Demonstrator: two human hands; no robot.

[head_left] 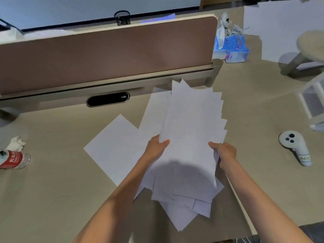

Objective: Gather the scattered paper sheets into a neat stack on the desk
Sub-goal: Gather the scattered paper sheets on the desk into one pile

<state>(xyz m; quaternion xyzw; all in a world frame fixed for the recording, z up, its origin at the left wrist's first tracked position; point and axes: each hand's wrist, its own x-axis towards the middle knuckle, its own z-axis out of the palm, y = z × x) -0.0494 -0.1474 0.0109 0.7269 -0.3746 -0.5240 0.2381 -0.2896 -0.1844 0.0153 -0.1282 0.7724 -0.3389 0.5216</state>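
Note:
A fanned bundle of white paper sheets (191, 130) is held above the beige desk (52, 190), its edges uneven at the top right and bottom. My left hand (157, 148) grips the bundle's left edge, thumb on top. My right hand (223, 153) grips the right edge the same way. One loose sheet (112, 148) lies flat on the desk to the left of the bundle. Another sheet (156, 109) lies partly under the bundle's far left side.
A brown divider panel (105, 55) closes the desk's far side, with a black cable slot (107, 99) below it. A plastic bottle (13, 159) and crumpled tissue (16, 143) sit at the left. A white controller (294, 147) lies right. A blue tissue box (235, 47) stands far right.

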